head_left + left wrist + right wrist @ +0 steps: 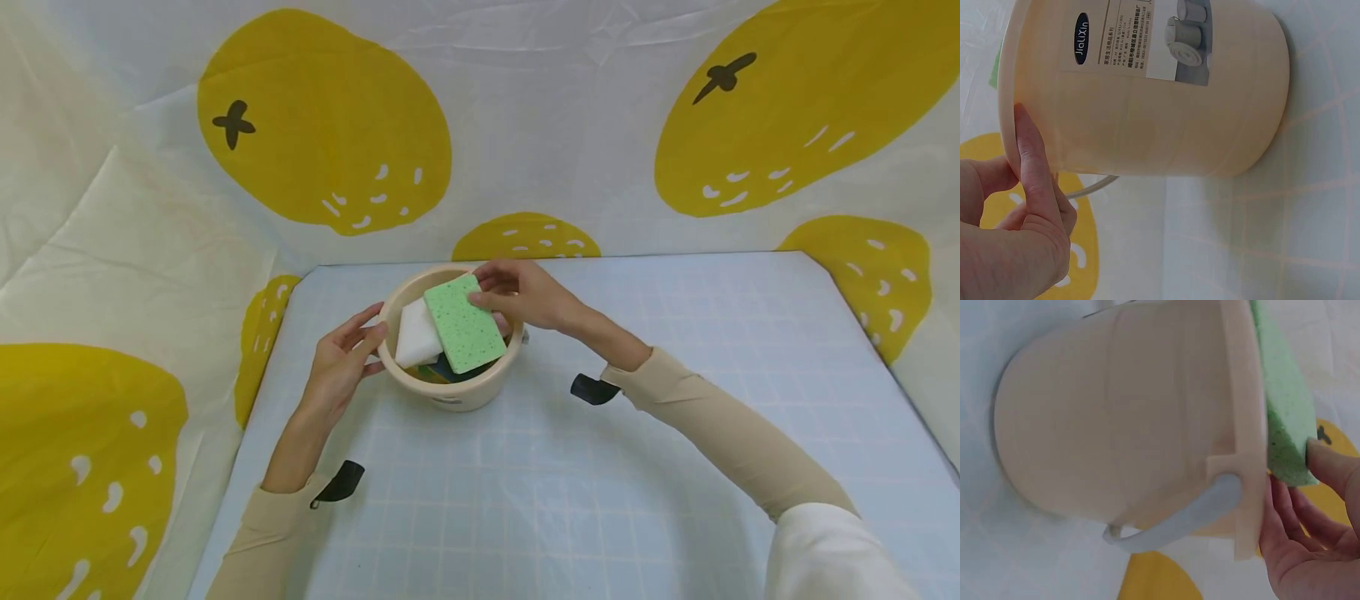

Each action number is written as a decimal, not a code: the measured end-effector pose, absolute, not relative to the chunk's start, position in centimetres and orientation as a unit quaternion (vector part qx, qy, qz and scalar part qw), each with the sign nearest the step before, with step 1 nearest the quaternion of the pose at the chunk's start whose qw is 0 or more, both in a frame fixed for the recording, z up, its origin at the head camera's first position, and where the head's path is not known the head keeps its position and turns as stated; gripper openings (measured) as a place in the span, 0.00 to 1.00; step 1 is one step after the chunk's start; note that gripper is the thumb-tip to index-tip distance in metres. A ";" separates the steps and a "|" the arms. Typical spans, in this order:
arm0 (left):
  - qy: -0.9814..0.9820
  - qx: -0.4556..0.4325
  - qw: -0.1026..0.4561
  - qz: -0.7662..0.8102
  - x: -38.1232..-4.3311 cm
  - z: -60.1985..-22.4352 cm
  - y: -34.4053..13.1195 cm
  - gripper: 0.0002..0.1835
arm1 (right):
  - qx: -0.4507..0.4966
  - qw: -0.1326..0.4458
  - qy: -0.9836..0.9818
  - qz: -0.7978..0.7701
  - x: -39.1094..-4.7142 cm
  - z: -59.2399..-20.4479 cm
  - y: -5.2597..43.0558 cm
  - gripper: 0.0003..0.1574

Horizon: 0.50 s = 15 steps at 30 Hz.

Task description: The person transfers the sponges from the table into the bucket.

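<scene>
A cream plastic bucket (471, 397) stands upright on the table, with several things inside it. My left hand (335, 368) holds the left side of its rim; in the left wrist view a finger (1035, 165) lies along the outer wall just under the rim. Between thumb and fingers, my right hand (531, 298) pinches a green speckled sponge (463, 325) by its upper right edge. The sponge lies tilted over the bucket's mouth. Beside it inside the bucket sits a white block (417, 335), partly covered. Dark and yellow things below are mostly hidden.
The bucket's grey handle (1179, 522) hangs down along its outer side. A pale blue checked cloth (570, 508) covers the table. Behind and to the left rises a white sheet printed with large yellow fruit (330, 125). Black straps (594, 389) stick out near both wrists.
</scene>
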<state>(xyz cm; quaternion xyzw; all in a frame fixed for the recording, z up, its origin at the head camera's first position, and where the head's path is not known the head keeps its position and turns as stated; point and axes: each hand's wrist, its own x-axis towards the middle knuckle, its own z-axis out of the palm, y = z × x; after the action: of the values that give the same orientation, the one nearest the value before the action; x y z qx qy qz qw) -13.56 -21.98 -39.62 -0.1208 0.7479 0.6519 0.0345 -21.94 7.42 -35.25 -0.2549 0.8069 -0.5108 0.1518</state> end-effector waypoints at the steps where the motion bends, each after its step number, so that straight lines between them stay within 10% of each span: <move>1: 0.747 -0.122 0.034 0.652 -13.5 -39.6 -22.0 0.31 | -0.257 0.144 0.810 -0.506 -21.9 -35.3 7.3 0.25; 15: 0.737 -0.118 0.033 0.664 -13.5 -39.5 -21.8 0.31 | -0.276 0.065 0.827 -0.486 -21.1 -35.7 7.1 0.22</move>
<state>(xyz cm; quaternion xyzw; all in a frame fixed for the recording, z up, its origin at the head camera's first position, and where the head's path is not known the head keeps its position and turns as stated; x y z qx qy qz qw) -13.54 -21.77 -39.53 -0.1181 0.7375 0.6642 0.0327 -21.08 7.06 -35.73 -0.2765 0.8267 -0.4856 0.0650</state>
